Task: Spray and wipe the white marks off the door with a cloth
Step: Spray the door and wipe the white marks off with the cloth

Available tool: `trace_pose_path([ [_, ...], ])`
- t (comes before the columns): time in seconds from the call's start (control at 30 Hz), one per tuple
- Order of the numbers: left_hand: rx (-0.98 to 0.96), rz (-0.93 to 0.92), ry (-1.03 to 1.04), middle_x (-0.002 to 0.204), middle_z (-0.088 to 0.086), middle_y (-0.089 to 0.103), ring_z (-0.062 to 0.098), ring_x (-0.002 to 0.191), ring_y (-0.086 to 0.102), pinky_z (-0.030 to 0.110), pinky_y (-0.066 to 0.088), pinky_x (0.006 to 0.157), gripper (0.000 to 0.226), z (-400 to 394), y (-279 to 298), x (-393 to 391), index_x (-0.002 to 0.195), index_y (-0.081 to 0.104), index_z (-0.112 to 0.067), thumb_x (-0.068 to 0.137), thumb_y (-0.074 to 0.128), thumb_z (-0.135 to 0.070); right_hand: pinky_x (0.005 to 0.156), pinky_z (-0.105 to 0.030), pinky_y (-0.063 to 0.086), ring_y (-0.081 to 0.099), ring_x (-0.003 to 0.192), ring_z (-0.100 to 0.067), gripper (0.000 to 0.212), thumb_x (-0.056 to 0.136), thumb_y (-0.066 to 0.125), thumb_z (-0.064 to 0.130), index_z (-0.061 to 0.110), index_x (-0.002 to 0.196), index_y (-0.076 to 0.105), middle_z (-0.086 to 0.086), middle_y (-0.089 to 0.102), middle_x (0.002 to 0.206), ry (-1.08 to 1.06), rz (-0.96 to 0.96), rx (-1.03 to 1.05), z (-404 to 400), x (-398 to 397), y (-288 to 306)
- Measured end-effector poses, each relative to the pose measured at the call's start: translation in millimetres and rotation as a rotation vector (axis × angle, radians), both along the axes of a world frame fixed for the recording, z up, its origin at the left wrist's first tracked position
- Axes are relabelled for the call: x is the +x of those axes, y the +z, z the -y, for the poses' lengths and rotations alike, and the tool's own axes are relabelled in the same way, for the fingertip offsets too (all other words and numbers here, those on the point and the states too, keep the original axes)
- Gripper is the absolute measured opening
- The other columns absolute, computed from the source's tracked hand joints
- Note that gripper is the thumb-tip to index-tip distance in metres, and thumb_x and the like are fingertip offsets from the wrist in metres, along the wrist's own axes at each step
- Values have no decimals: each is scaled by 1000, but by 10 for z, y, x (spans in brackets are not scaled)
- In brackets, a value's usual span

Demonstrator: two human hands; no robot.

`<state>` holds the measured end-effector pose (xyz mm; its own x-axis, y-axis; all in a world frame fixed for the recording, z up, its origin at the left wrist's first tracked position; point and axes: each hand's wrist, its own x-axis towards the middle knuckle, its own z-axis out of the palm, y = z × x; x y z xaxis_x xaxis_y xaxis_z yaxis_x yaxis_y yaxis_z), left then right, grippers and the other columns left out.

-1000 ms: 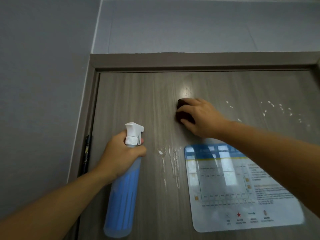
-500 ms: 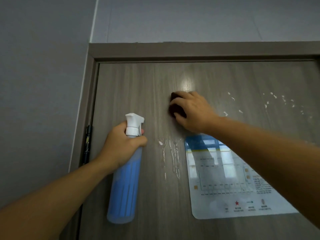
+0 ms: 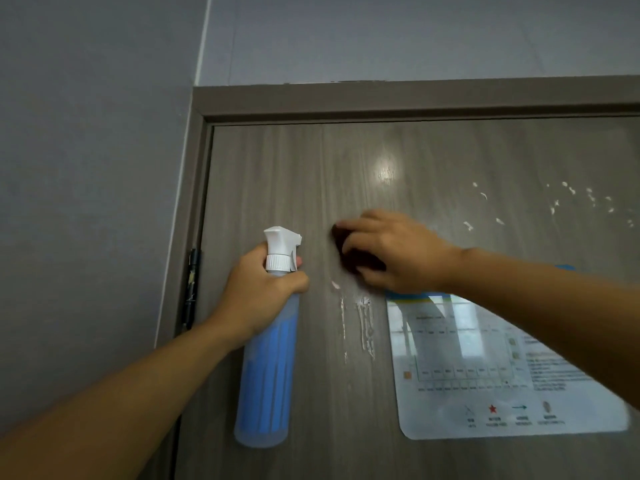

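Head cam has the right hand (image 3: 398,251) pressing a dark cloth (image 3: 353,254) flat to the door (image 3: 277,174), fingers curled over the top of it, wrist and forearm coming in from the right, a bit above a laminated notice sheet (image 3: 485,368). Just under the cloth sit the runny white streaks (image 3: 363,323) — two or three vertical dribbles plus a small blob at the top. More white specks (image 3: 568,202) are scattered well off to the right, near the upper part of the panel.

My take on doing this bit well: the streaks look wet, so I'd drag the cloth straight down along them with firm even pressure rather than scrubbing sideways, otherwise the stuff probably smears onto the sheet beside it. Folding to a clean face after each pass would help too. The specks on the right look drier and likely want a fresh spray first.

The left hand (image 3: 263,292) is wrapped round the neck of the blue spray bottle (image 3: 268,362), one fingertip showing past the collar under the white nozzle, bottle upright and close to the door, near the hinge (image 3: 192,289) side — arm stretched up from lower left, ready but not aimed at anything in particular
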<state>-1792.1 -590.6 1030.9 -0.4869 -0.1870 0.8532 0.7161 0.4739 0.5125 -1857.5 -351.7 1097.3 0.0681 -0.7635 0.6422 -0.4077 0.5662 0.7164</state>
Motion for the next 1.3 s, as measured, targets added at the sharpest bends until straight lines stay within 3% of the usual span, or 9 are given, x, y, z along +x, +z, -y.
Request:
trace_pose_path([
  [0.1, -3, 1, -8, 102, 3, 78, 25, 98, 73, 44, 60, 88, 33, 10, -5, -2, 98, 75, -20, 65, 78, -22, 84, -51, 53, 59, 100, -35, 32, 86, 69, 29, 13, 113, 70, -9, 63, 131, 62, -8, -301, 175, -86, -15],
  [0.17, -9, -3, -8, 102, 5, 78, 26, 97, 73, 45, 60, 87, 33, 6, -6, -3, 98, 75, -19, 65, 78, -22, 85, -50, 54, 59, 102, -36, 31, 85, 72, 26, 11, 113, 71, -12, 63, 131, 94, -25, -356, 283, -109, -170],
  [0.4, -4, -25, 0, 99, 2, 78, 21, 95, 73, 44, 60, 89, 39, -24, -12, 6, 98, 75, -19, 60, 74, -27, 95, -38, 51, 55, 125, -24, 35, 87, 70, 34, 22, 120, 70, -1, 52, 150, 47, 52, 145, 85, -48, -557],
  [0.47, -7, -24, -2, 100, 2, 78, 22, 95, 73, 43, 60, 88, 39, -18, -17, -1, 98, 75, -18, 60, 74, -27, 96, -37, 50, 53, 127, -22, 37, 85, 71, 37, 25, 120, 70, 1, 53, 149, -15, 49, 182, 11, -12, -468],
  [0.63, -12, -17, -10, 102, 6, 78, 26, 96, 73, 44, 61, 86, 39, 6, -9, -25, 99, 74, -17, 61, 75, -25, 86, -44, 52, 58, 108, -29, 37, 87, 61, 36, 19, 119, 69, -4, 58, 141, 15, -17, -185, 136, -24, -117],
  [0.77, 0, -16, -22, 103, 9, 77, 26, 95, 73, 42, 61, 85, 38, 13, -3, -26, 99, 74, -15, 63, 75, -24, 92, -50, 51, 56, 114, -34, 39, 89, 58, 35, 14, 120, 68, -8, 54, 144, 50, -35, -357, 356, -94, -287],
  [0.9, -1, -32, -37, 100, 11, 77, 15, 84, 72, 29, 58, 74, 32, 8, -7, -21, 99, 75, -13, 67, 79, -17, 98, -44, 49, 52, 127, -27, 36, 90, 64, 34, 22, 124, 68, -2, 48, 152, 114, 51, 0, 239, -58, -601],
  [1.07, 4, -29, -22, 98, 7, 77, 25, 93, 73, 36, 60, 79, 39, 15, -9, -41, 98, 75, -16, 60, 76, -24, 100, -39, 49, 48, 132, -20, 36, 86, 71, 35, 29, 122, 69, 3, 49, 152, 25, 118, 226, 3, -3, -551],
  [1.3, -11, -32, -15, 104, 13, 76, 25, 91, 73, 38, 60, 79, 31, 28, -8, -53, 102, 74, -10, 72, 81, -12, 94, -48, 51, 53, 116, -33, 44, 90, 58, 42, 23, 129, 64, -6, 51, 146, 16, 2, -225, 91, -107, -82],
])
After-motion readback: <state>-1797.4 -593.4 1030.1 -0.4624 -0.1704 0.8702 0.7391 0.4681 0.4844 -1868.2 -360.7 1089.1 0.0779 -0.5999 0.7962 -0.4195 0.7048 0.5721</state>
